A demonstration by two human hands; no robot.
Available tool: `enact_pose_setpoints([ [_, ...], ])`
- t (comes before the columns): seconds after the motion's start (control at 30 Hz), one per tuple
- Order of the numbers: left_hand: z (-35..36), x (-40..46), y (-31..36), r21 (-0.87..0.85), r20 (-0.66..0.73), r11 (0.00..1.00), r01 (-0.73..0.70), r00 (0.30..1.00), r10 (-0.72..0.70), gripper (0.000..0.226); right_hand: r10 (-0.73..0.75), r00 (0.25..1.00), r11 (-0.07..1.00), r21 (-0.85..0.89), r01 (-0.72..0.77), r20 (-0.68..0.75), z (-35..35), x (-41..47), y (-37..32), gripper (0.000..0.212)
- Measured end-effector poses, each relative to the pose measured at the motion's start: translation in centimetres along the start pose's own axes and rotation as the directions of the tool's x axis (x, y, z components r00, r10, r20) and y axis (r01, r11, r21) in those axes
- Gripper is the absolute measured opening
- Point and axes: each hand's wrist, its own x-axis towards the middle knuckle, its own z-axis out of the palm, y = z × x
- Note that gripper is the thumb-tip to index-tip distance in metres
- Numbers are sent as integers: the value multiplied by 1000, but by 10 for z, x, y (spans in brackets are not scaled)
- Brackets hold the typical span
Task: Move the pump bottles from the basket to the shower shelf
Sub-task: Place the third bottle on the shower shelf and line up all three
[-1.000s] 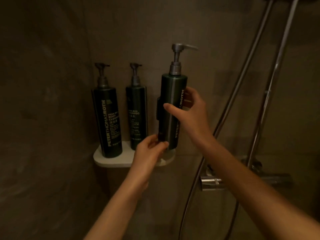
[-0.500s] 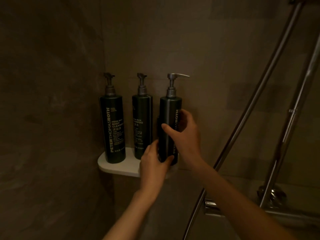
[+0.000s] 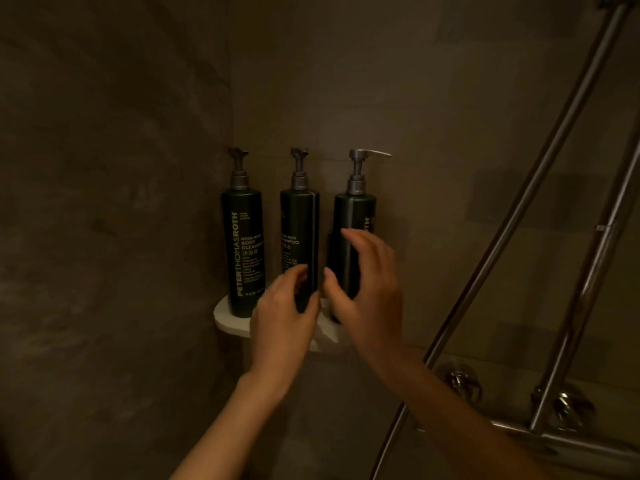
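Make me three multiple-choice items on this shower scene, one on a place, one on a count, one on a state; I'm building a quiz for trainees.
1. Where do the pump bottles stand?
A. on the white corner shelf
B. on the floor
C. on the tap

2. How many pump bottles are on the shelf?
A. two
B. three
C. five

3. What are the hands doing?
A. both squeezing one bottle
B. open, fingers spread, gripping nothing
C. pressing a pump

Answers:
1 A: the left bottle, middle bottle and right bottle stand upright on the white shelf.
2 B: three pump tops show in a row.
3 B: the left hand and right hand are spread open before the bottles.
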Motion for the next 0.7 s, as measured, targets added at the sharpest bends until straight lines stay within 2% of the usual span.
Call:
enact_pose_setpoints([
  [0.17,-34,18,-16,132,-156,991,-37,986,58,46,33,975,997,66,-49,221,27,0,-27,60],
  [0.3,-45,29,-36,136,-216,991,12,976,18,54,151,929,988,-32,-149,337,51,5,-35,77],
  [0.5,-37,50,-53,75,-172,993,88,982,-74,75,356,888,934,-73,-351,292,78,12,-39,85],
  [0.7,-30,62,-67,-35,-139,990,133,981,-137,77,426,878,905,-111,-412,216,94,17,-34,86],
])
